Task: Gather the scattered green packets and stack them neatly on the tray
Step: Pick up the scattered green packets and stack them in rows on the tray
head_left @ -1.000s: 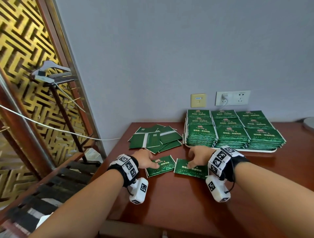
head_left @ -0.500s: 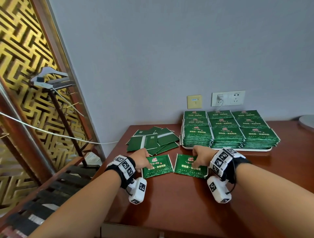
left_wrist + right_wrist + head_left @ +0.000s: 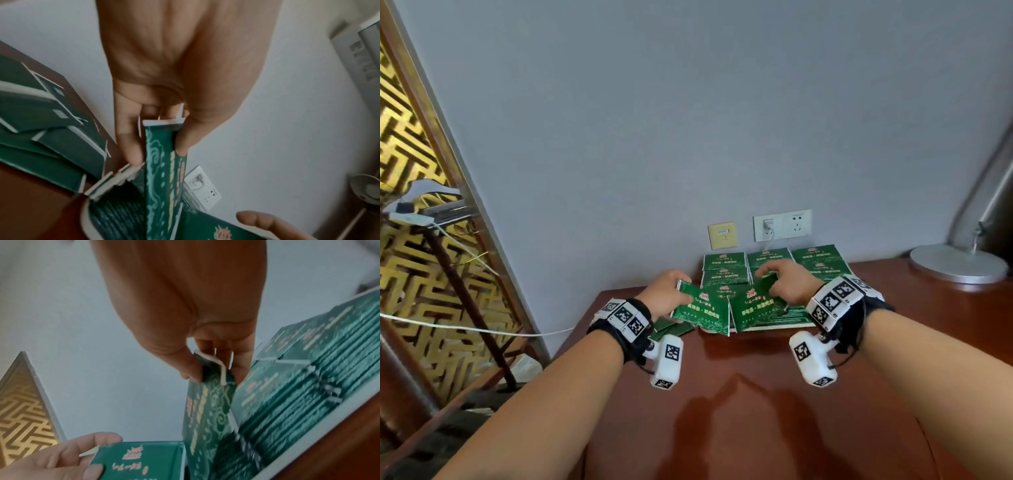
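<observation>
Left hand (image 3: 666,294) pinches 1 green packet (image 3: 703,310); right hand (image 3: 787,281) pinches another packet (image 3: 755,308), both raised beside the tray (image 3: 320,439) stacks near the table's (image 3: 756,411) back edge.

Two green packets are held above the table, side by side and nearly touching at their inner edges. The left packet (image 3: 702,310) is flat, printed with red and yellow characters and pale cloud lines, with a white sealed edge; it tilts down toward the viewer. The right packet (image 3: 755,303) looks the same and tilts similarly. Behind them the white tray (image 3: 320,433) carries neat stacks of packets (image 3: 726,265) in rows. A loose pile of packets (image 3: 41,129) lies overlapping on the table, left of the tray, perhaps face-down.
</observation>
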A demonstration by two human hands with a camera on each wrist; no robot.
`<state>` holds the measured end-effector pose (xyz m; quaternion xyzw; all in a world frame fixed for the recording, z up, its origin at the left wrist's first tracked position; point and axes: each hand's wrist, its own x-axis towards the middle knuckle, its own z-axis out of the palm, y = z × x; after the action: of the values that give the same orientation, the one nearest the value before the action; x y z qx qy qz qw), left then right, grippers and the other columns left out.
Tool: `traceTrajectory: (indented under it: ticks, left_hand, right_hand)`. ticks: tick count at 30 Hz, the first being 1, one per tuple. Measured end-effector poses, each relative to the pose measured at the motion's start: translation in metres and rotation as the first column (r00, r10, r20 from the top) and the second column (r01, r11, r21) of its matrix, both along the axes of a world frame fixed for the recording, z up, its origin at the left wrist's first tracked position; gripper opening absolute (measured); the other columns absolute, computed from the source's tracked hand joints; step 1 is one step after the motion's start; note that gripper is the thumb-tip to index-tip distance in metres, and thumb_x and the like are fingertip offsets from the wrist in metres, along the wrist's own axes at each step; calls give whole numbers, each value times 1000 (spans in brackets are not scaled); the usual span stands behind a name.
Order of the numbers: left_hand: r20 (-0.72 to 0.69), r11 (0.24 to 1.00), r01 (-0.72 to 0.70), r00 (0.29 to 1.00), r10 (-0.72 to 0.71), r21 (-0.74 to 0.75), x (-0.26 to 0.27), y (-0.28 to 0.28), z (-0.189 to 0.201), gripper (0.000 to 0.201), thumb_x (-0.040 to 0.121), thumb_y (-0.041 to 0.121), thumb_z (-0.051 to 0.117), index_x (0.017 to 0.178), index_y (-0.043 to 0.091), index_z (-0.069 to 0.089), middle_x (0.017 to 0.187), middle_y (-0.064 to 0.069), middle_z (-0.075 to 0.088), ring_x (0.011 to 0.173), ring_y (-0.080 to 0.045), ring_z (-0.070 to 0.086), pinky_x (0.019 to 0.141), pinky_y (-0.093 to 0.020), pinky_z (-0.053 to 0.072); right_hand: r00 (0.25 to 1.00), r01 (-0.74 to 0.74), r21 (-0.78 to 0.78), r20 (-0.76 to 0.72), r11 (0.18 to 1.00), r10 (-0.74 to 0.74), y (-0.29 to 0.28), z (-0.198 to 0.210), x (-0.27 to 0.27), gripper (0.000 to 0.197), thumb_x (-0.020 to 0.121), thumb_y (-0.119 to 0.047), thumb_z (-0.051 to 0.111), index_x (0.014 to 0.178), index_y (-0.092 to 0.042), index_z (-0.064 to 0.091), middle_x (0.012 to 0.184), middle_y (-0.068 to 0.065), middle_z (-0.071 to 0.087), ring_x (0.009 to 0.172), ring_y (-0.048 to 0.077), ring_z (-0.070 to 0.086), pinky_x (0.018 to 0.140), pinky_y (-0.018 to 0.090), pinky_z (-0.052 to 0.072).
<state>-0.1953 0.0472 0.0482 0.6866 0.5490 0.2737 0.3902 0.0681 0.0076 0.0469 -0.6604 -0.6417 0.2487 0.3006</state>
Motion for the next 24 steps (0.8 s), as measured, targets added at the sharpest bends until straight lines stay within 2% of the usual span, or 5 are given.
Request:
traceTrajectory:
  ticks: [4,8,16,20,24]
  left_hand:
    - [109,999,-31,994,28,33,46,15,11,31,93,1,59,114,23,52,139,-8,42,102,-30,61,53,-30,57]
    - [188,994,-72,980,57,76,89,32,12,19,96,-1,54,106,15,58,146,-5,36,95,-24,59,56,-31,60]
    - [285,988,-154,947,145,9,159,72,-1,17,95,1,56,98,17,61,126,-12,47,87,-24,58,51,-28,58]
    - [271,986,-166,949,161,-3,184,89,-11,18,95,1,57,108,13,60,127,-11,46,88,-21,57,53,-29,59]
    - [219,988,-156,964,154,-11,199,102,-20,23,96,1,56,117,11,58,124,-8,42,86,-20,56,59,-30,61]
  right_hand:
    - [990,118,84,-87,989,-111,1,14,51,45,83,13,50,101,-26,63,93,6,62,59,28,63,47,38,56]
    - [954,227,113,-224,967,-198,8,16,98,29,89,6,51,102,-17,63,96,3,55,66,30,64,48,40,58]
    - [909,310,91,-321,946,-266,38,4,167,21,86,3,62,97,-13,66,85,3,58,64,21,60,52,37,58]
    - [887,295,40,-384,955,-258,57,-5,193,32,81,12,64,96,-16,63,97,10,60,74,34,67,56,44,60]
    - [861,313,3,-423,950,-282,72,-18,211,40,82,12,64,111,-13,57,99,18,63,65,31,65,40,30,51]
